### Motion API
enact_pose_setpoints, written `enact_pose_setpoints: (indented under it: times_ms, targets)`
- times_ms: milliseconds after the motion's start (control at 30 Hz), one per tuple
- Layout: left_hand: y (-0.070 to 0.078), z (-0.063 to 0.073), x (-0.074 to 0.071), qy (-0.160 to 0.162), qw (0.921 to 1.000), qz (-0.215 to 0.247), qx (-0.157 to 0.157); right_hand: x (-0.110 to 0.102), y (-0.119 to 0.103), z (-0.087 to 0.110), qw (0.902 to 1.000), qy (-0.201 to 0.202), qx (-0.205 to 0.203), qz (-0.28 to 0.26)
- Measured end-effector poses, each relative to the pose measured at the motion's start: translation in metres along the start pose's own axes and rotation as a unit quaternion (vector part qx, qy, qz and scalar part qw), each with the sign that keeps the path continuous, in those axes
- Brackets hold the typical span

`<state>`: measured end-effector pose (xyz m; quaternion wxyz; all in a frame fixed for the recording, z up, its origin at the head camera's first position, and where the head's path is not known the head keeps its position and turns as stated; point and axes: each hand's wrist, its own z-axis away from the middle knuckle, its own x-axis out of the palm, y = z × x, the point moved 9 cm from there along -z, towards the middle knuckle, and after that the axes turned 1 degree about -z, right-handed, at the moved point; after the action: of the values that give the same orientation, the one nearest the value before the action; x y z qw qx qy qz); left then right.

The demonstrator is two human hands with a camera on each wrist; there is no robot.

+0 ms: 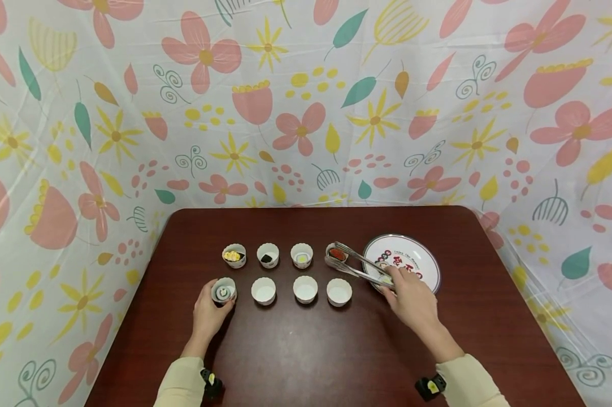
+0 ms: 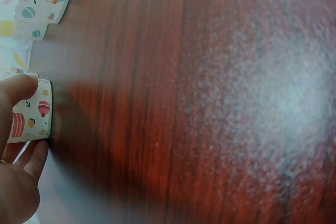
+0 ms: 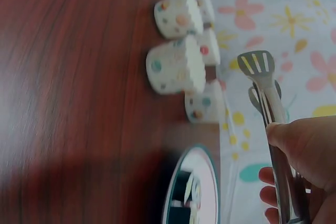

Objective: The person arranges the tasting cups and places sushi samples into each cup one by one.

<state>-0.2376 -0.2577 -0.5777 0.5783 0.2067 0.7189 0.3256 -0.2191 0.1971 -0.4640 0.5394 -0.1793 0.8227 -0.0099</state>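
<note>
My left hand (image 1: 209, 311) holds a white paper baking cup (image 1: 230, 280) at the left end of the front row, thumb and fingers on its sides. A small white roll piece with a dark centre (image 1: 224, 292) sits in that cup. In the left wrist view, the cup (image 2: 44, 111) shows a printed pattern. My right hand (image 1: 415, 299) grips metal tongs (image 1: 359, 261) beside the plate (image 1: 428, 257). Their slotted tips (image 3: 257, 64) are spread, overlapping the cup with red filling (image 1: 338, 254) in the head view. Dark-wrapped roll pieces (image 3: 184, 187) lie on the plate, mostly hidden by my hand in the head view.
Back-row cups hold a yellow-topped piece (image 1: 233, 256), a dark piece (image 1: 267, 258) and a pale piece (image 1: 302, 258). Front-row cups (image 1: 263, 290), (image 1: 305, 289) and a third cup (image 1: 339, 291) stand right of my left hand. A flowered cloth (image 1: 300, 130) hangs behind the brown table (image 1: 295, 350).
</note>
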Motion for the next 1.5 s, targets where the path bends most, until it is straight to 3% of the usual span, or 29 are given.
enact_pose_setpoints:
  times_ms: [300, 733, 1500]
  targets:
    - [-0.001, 0.0, 0.0, 0.004, 1.0, 0.0, 0.001, -0.016, 0.038, 0.014, 0.9991, 0.009, 0.034, 0.025]
    - [0.0, -0.001, 0.001, -0.004, 1.0, 0.001, -0.004, -0.023, 0.077, 0.024, 0.9957, -0.037, 0.066, 0.054]
    - [-0.002, 0.001, 0.002, -0.006, 0.9998, 0.004, -0.016, -0.002, 0.095, 0.028, 0.9812, -0.141, 0.108, 0.075]
